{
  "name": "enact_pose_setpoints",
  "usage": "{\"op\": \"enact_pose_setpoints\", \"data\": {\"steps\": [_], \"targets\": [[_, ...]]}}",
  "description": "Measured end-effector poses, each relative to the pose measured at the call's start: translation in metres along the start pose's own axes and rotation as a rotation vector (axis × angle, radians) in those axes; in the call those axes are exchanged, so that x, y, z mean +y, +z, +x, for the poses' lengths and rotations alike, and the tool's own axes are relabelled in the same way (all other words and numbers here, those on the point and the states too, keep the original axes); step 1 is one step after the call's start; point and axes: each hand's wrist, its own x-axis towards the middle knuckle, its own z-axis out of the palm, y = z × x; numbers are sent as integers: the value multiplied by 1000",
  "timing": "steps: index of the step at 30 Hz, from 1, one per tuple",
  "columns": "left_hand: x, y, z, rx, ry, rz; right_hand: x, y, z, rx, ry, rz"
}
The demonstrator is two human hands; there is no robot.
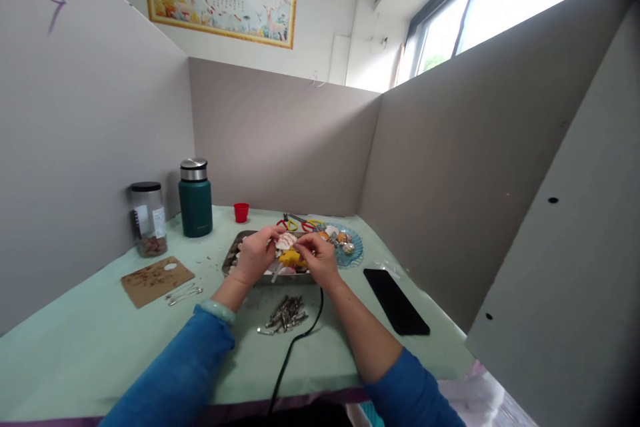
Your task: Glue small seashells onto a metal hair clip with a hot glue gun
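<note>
Both hands are raised over a metal tray (257,278) that holds shells and a yellow piece (291,258). My left hand (260,251) is above the tray's left half, its fingertips pinched together near a pinkish-white shell (287,241). To its right, my right hand (317,255) has thumb and forefinger together beside the yellow piece. Whatever lies between the fingertips of either hand is too small to make out. A pile of small metal clips (287,313) lies on the green cloth in front of the tray.
Behind the tray are scissors (309,225) and a red cup (241,213); a blue glass plate (356,250) holds shells. At left stand a green flask (195,203) and a jar (150,220), near brown card (155,280). A black phone-like slab (397,301) lies right; a black cable (295,340) runs forward.
</note>
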Motion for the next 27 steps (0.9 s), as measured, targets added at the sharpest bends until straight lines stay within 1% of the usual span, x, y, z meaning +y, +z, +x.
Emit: {"op": "enact_pose_setpoints", "data": {"steps": [3,7,11,14,16,22,27], "targets": [[-1,3,1,-68,-64,-47,0,1,1,11,25,52],[3,7,2,-214,-224,-341,3,3,1,52,110,144],[10,9,4,-330,-391,-556,5,4,1,95,124,97],[11,10,5,-415,-423,-598,7,4,2,111,137,64],[11,9,6,-440,-430,-597,8,5,2,100,160,89],[12,6,6,-465,-491,-651,11,5,4,86,207,184],[10,8,5,-472,-480,-628,13,5,5,50,247,192]]}}
